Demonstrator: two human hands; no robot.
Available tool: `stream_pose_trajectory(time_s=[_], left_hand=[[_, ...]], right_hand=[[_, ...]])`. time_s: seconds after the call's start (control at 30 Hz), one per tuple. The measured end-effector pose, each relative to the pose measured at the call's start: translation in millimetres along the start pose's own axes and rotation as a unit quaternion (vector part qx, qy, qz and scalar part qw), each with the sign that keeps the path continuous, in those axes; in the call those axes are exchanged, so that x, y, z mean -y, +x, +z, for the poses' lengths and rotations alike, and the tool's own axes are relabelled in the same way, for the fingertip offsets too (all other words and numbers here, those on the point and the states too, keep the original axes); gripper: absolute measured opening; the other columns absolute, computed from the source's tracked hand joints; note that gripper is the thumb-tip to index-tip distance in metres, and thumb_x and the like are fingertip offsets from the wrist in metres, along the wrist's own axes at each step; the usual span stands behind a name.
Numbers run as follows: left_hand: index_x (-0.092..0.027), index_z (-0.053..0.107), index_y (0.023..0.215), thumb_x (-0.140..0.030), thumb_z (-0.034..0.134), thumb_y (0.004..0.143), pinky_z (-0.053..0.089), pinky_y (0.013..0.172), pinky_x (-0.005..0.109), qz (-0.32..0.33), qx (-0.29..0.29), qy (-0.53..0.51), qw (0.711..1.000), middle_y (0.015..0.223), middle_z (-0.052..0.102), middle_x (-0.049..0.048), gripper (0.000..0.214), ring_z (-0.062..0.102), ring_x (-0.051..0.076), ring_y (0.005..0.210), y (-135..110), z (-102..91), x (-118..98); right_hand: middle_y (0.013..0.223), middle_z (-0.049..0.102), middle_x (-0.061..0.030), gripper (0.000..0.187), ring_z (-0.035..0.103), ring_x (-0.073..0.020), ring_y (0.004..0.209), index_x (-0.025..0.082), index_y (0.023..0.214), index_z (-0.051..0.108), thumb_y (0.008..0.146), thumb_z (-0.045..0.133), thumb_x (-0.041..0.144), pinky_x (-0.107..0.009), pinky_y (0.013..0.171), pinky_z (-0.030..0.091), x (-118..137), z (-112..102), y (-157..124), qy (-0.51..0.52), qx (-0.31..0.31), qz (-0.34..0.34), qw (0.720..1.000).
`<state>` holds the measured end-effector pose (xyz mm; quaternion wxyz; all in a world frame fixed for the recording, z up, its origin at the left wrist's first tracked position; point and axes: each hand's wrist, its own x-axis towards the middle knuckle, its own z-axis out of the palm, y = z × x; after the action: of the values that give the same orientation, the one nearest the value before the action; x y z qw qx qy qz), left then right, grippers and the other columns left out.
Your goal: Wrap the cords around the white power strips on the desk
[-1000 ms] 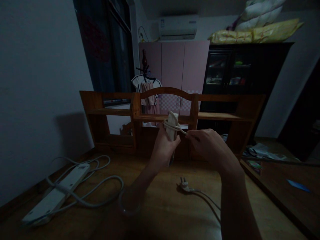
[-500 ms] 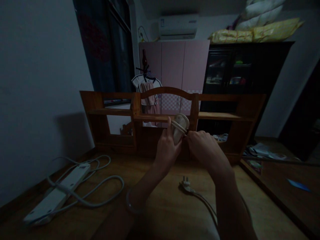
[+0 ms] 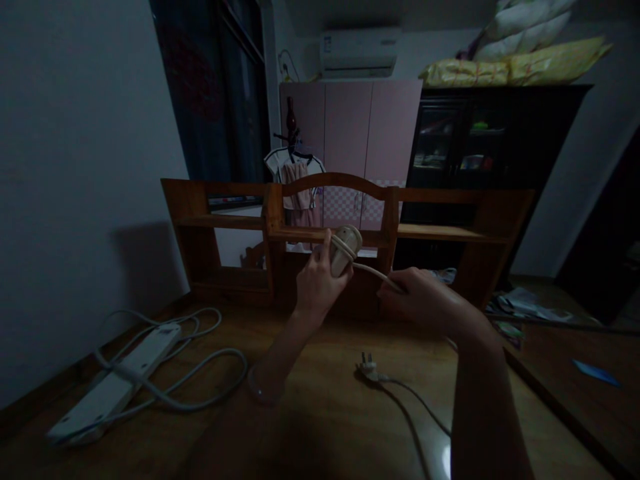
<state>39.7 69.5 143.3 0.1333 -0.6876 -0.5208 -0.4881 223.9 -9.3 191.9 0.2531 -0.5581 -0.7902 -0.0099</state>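
My left hand (image 3: 316, 285) is closed round a pale, rounded power strip (image 3: 346, 245), held up at a tilt over the desk. Loops of its cord cross the strip near the top. From the strip a stretch of cord (image 3: 373, 269) runs right into my right hand (image 3: 425, 293), whose fingers are wrapped on it. Below the hands, a pale plug (image 3: 369, 371) with its prongs showing lies on the desk, its wire leading off toward my right forearm.
On the left of the wooden desk (image 3: 310, 427) lies a long white power strip (image 3: 120, 380) with a loosely looped grey cord (image 3: 220, 353). A low wooden shelf unit (image 3: 335, 235) stands across the back. To the right is a brown surface with a blue piece (image 3: 596, 372) on it.
My right hand has moved right and slightly down, drawing a length of cord out between the hands. My left hand has shifted a little left with the power strip.
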Motion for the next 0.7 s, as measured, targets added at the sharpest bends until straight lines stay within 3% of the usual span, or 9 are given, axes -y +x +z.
stream_pose_trajectory(time_s=[0.13, 0.3, 0.4, 0.5, 0.6, 0.7], left_hand=[[-0.022, 0.026, 0.149, -0.051, 0.062, 0.081, 0.049, 0.079, 0.039, -0.035, 0.012, 0.047, 0.998, 0.104, 0.064, 0.0160, 0.082, 0.065, 0.033, 0.090, 9, 2.7, 22], [-0.018, 0.027, 0.148, -0.056, 0.058, 0.083, 0.049, 0.076, 0.043, -0.011, 0.100, 0.065, 0.993, 0.096, 0.065, 0.0183, 0.082, 0.066, 0.035, 0.085, 8, 6.6, 30], [-0.017, 0.025, 0.149, -0.056, 0.056, 0.084, 0.049, 0.074, 0.040, 0.044, 0.169, 0.051, 0.983, 0.094, 0.065, 0.0162, 0.081, 0.066, 0.033, 0.084, 1, 9.2, 22], [-0.021, 0.034, 0.144, -0.039, 0.059, 0.085, 0.049, 0.074, 0.035, 0.136, 0.216, 0.056, 0.965, 0.097, 0.063, 0.0126, 0.067, 0.065, 0.028, 0.085, -7, 11.4, 11], [-0.019, 0.042, 0.137, -0.012, 0.056, 0.081, 0.048, 0.077, 0.032, 0.239, 0.215, 0.079, 0.944, 0.104, 0.062, 0.0110, 0.058, 0.062, 0.025, 0.091, -13, 9.8, 0], [-0.013, 0.047, 0.131, 0.000, 0.047, 0.080, 0.048, 0.083, 0.035, 0.318, 0.192, 0.067, 0.926, 0.108, 0.062, 0.0113, 0.053, 0.060, 0.025, 0.097, -12, 2.7, -10]], right_hand=[[0.063, 0.062, -0.0002, 0.022, 0.053, -0.0120, 0.057, 0.019, 0.072, 0.066, 0.089, 0.055, 0.027, -0.023, 0.050, 0.029, 6, -9, -3, -0.010, -0.068, -0.026, 0.997], [0.082, 0.069, -0.0042, 0.020, 0.061, -0.0154, 0.073, 0.019, 0.085, 0.069, 0.094, 0.052, 0.023, -0.025, 0.067, 0.038, 33, -6, 0, -0.072, -0.147, -0.102, 0.981], [0.088, 0.070, -0.0044, 0.020, 0.064, -0.0163, 0.078, 0.021, 0.092, 0.071, 0.094, 0.051, 0.022, -0.024, 0.070, 0.039, 39, -4, 0, -0.071, -0.156, -0.124, 0.977], [0.092, 0.071, -0.0031, 0.020, 0.065, -0.0170, 0.082, 0.023, 0.096, 0.072, 0.093, 0.052, 0.021, -0.025, 0.073, 0.042, 32, -7, 2, -0.052, -0.176, -0.131, 0.974], [0.093, 0.072, -0.0026, 0.018, 0.065, -0.0182, 0.084, 0.023, 0.093, 0.073, 0.091, 0.055, 0.024, -0.027, 0.077, 0.044, 16, -11, 4, -0.011, -0.190, -0.121, 0.974], [0.089, 0.072, -0.0032, 0.016, 0.065, -0.0192, 0.081, 0.022, 0.089, 0.074, 0.088, 0.061, 0.033, -0.028, 0.076, 0.046, -5, -15, 5, 0.063, -0.201, -0.088, 0.974]])
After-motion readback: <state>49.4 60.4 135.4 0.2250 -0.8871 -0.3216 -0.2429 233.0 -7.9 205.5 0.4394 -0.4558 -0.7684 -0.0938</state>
